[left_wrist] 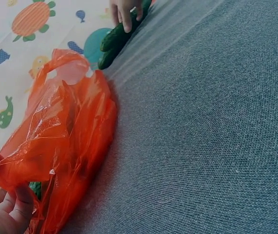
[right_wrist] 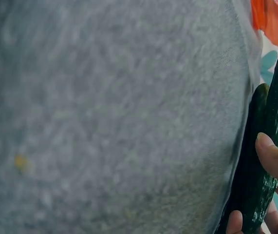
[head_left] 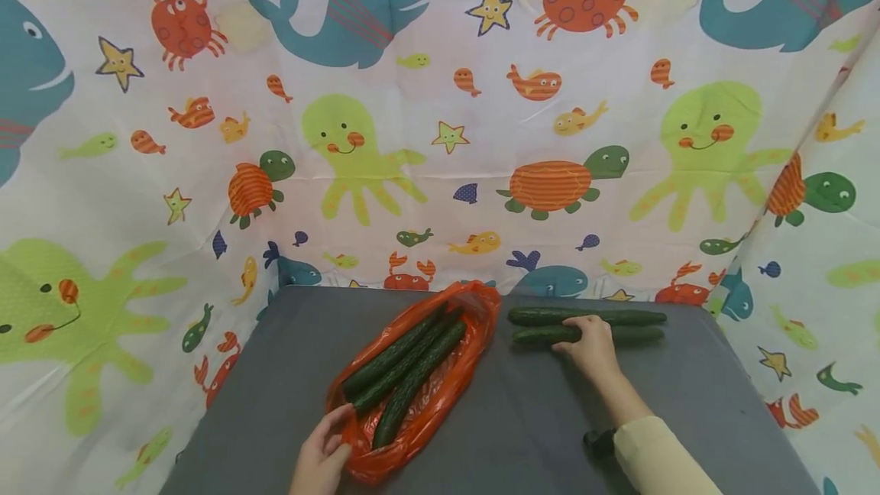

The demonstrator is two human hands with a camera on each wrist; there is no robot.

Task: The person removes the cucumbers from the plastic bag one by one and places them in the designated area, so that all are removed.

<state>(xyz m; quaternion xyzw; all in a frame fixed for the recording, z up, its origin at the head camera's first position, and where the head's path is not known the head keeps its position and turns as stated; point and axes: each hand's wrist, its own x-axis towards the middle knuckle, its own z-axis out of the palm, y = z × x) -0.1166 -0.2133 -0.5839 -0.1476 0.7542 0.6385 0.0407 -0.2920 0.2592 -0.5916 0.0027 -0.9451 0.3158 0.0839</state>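
My left hand (head_left: 321, 453) pinches the near left rim of an orange plastic bag (head_left: 447, 403), its thumb and fingers on the thin film in the left wrist view. Three dark green cucumbers (head_left: 419, 384) lie lengthwise in the bag's open mouth. To the right, two more cucumbers lie side by side on the table, roughly parallel to the back edge. My right hand (head_left: 593, 344) grips the nearer cucumber (head_left: 536, 336) around its middle, covering part of it. Just behind it is the farther cucumber (head_left: 626, 318). The right wrist view shows the thumb (right_wrist: 272, 158) against a cucumber's side.
A grey cloth covers the table (head_left: 522, 418). Behind and along the sides hangs a white curtain (head_left: 426, 250) printed with sea animals. Under the right forearm is a dark strap (head_left: 600, 443) at the wrist.
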